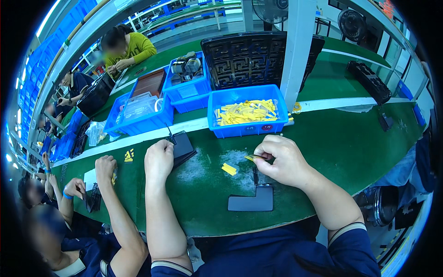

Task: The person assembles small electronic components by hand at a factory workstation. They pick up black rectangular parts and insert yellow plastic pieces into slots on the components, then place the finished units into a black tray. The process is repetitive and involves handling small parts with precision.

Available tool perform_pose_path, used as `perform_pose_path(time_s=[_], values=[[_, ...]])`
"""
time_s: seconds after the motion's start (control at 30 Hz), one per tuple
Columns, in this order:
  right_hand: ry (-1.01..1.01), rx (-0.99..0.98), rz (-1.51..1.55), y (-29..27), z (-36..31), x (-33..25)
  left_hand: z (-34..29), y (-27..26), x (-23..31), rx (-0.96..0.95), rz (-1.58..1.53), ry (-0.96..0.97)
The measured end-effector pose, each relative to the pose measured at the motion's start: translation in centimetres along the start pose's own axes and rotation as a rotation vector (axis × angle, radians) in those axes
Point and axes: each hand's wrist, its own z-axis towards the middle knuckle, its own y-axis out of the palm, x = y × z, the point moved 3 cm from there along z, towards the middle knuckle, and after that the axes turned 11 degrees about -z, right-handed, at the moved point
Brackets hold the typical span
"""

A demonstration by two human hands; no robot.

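Observation:
My left hand [159, 159] is closed, its fingertips at the left edge of a small stack of dark flat pieces [185, 144] with a thin black tab. Whatever those fingers grip is hidden. My right hand [281, 159] pinches a small yellow strip [249, 158]; a thin dark edge also shows between its fingers. Below it on the table lies a dark grey L-shaped plate [251, 201], a narrow black strip running up from its top toward my right hand. A few yellow strips [229, 169] lie between my hands.
A blue bin [247, 131] of yellow strips stands ahead, with more blue bins [187, 90] left of it. Behind rise a black patterned tray [244, 60] and a white post [297, 55]. At left, a co-worker's hands [106, 168] work close by on the green table [341, 147].

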Motion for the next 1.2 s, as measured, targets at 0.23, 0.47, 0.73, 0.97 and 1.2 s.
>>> perform_pose_path(time_s=[0.23,0.47,0.73,0.97,1.2], values=[[0.207,-0.168,0.235,0.9,0.2,1.2,-2.2,1.2,5.4,0.008,-0.205,0.312],[0.145,-0.272,0.314,1.4,0.2,0.9,-6.6,4.8,10.6,-0.34,-0.556,0.648],[0.014,-0.084,0.244,1.7,-0.1,1.1,-6.3,6.6,8.7,-0.573,-0.923,0.234],[0.113,-0.041,0.338,1.2,0.0,0.4,-6.1,6.2,8.8,-0.586,-0.866,0.241],[0.302,-0.121,0.364,1.4,-0.1,1.1,-6.1,6.6,8.8,-0.552,-0.88,0.214]])
